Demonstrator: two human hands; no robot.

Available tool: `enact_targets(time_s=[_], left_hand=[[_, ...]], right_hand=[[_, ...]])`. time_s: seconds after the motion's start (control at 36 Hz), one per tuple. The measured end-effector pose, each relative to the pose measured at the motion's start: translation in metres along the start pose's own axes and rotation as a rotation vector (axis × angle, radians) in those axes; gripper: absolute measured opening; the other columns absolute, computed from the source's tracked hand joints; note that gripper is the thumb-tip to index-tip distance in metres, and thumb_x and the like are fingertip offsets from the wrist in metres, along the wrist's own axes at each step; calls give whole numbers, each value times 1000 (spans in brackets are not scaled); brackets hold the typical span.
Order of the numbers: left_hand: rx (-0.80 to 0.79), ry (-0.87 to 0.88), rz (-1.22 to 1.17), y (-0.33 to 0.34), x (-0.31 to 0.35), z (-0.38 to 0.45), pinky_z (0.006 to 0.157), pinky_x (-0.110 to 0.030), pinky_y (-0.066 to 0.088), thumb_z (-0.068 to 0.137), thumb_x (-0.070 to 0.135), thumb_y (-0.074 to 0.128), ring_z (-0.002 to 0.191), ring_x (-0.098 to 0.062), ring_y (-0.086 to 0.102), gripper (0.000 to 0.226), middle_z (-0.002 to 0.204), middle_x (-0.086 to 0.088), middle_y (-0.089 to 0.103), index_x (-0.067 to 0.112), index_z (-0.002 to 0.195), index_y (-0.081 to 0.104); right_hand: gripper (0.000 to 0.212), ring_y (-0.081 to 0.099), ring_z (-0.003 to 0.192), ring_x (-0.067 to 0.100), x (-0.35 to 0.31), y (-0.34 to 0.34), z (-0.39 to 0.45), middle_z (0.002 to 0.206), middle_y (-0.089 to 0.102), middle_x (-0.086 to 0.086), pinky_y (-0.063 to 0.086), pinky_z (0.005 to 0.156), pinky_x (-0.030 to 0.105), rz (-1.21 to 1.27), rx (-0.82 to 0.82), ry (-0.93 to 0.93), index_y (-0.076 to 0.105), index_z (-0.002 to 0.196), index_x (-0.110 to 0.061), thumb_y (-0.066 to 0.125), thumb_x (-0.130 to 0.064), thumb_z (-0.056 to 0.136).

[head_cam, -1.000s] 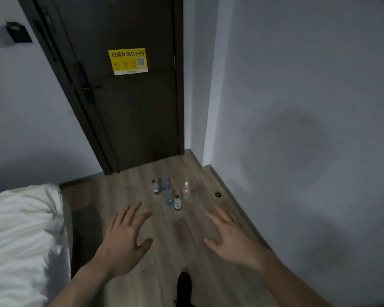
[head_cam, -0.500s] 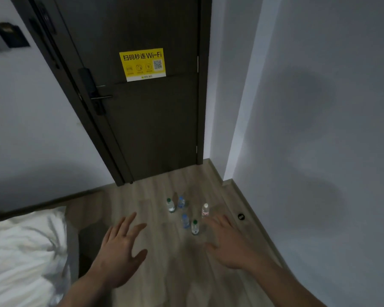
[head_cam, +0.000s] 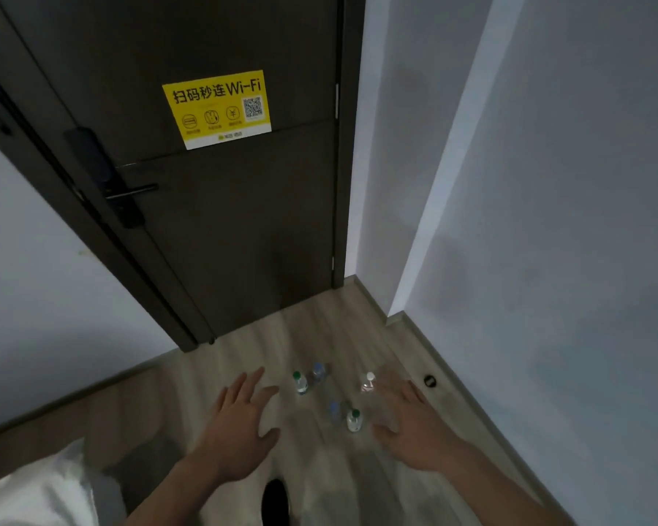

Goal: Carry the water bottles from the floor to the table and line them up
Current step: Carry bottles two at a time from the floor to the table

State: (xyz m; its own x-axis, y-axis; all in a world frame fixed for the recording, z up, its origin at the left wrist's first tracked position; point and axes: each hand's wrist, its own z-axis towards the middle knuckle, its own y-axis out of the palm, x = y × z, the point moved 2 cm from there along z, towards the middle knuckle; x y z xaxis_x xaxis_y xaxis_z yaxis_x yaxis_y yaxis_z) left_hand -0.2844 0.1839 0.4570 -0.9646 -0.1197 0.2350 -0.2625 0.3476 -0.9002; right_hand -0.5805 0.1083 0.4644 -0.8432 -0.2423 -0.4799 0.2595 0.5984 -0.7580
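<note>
1. Well to the left of both hands, at the lower left edge, lies white bedding [head_cam: 35,495] on a bed.
2. Above and left of the left hand, a dark lock plate with a lever handle [head_cam: 130,191] sits on the dark door [head_cam: 225,222].
3. The left hand [head_cam: 240,430] is held out over the wood floor [head_cam: 190,392], palm down, fingers spread wide and straight, holding nothing.
4. High above the left hand, a yellow Wi-Fi sticker [head_cam: 217,108] with a QR code is fixed to the door.
5. Below, between the two forearms, a dark shoe tip [head_cam: 276,503] shows at the bottom edge.
6. Between the two hands stand five small water bottles, all upright on the floor: a green-capped bottle [head_cam: 301,383] just right of the left fingertips, and a blue-capped bottle [head_cam: 318,372] just behind it.
7. Nearer the right hand stand a second blue-capped bottle [head_cam: 334,410] and a second green-capped bottle [head_cam: 354,421], close together; the latter is just left of the right thumb.
8. A white-capped bottle [head_cam: 369,383] stands just beyond the right fingertips; whether they touch it cannot be told through the blur.
9. The right hand [head_cam: 411,430] is likewise outstretched, fingers spread and loose, gripping nothing.
10. To the right of that hand, a small dark round fitting [head_cam: 429,381] sits on the floor near the grey wall [head_cam: 547,260].
</note>
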Motion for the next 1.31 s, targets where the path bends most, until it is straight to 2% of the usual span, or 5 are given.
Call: enact_targets(time_s=[0.17,0.75,0.94,1.14,1.31], left_hand=[[-147,88,82,-16,-45,76,124,-40,6,93,53,50,155,-26,-1,70,168,1,-3,35,155,24],[-380,118,127,10,-85,289,119,-35,21,95,43,52,151,-21,14,65,166,-3,9,25,153,29],[-460,82,245,89,-130,373,122,-52,5,95,44,49,153,-30,1,69,167,-3,2,27,156,22],[-483,149,341,201,-169,452,120,-56,-1,95,46,48,153,-35,-4,72,168,-5,0,26,158,19],[-500,200,356,307,-189,504,122,-55,1,96,43,48,153,-36,-5,73,166,-7,5,25,158,14]], right_hand=[[74,6,152,19,-21,9,46,166,-2,-9,14,119,28,55,-1,133,14,157,-37,54,-45,96],[76,16,151,24,13,20,234,166,5,-2,32,116,40,120,-122,346,17,157,-31,58,-41,93],[76,8,153,24,42,72,321,167,2,-6,31,119,43,169,-152,391,15,156,-38,56,-44,93],[80,-8,154,30,96,156,417,167,-11,-2,12,123,41,110,-213,478,1,159,-32,51,-37,97],[76,30,145,27,143,237,502,164,13,-2,38,111,40,200,-230,534,19,156,-31,59,-24,91]])
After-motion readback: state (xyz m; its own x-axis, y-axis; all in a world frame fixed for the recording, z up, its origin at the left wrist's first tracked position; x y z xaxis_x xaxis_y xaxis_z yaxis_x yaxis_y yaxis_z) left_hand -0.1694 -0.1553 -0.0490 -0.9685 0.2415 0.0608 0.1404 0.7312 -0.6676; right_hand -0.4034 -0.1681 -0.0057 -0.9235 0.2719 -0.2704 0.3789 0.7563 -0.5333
